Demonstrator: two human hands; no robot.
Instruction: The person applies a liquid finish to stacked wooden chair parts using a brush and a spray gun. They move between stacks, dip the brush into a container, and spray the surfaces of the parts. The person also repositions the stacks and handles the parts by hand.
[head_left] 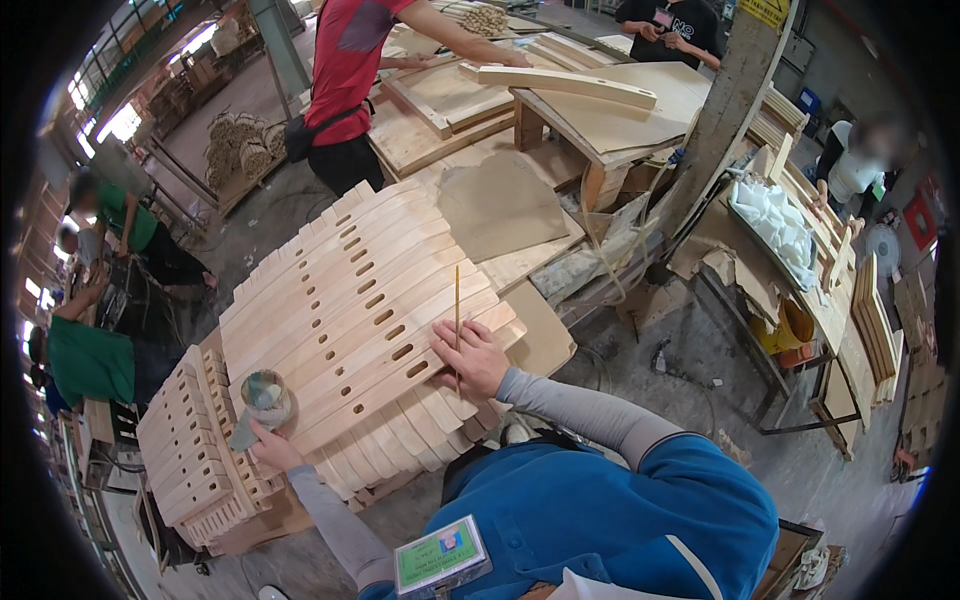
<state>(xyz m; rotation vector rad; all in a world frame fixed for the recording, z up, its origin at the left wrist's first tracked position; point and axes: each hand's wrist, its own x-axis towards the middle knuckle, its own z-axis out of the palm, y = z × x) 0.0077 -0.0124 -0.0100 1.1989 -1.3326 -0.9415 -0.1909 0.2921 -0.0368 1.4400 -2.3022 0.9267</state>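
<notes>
R hand (474, 358) part-closed, fingers pinching 1 thin stick (457, 292) at the R edge of the slotted wood slats (335, 297), laid side by side atop a stack. L hand (277, 448) part-curled at a grey-green scrap (243, 433) by the cup (268, 400); can't tell if gripped. Step's prob. stick work on slats; next move calls for steady ctrl, cup kept upright.
</notes>
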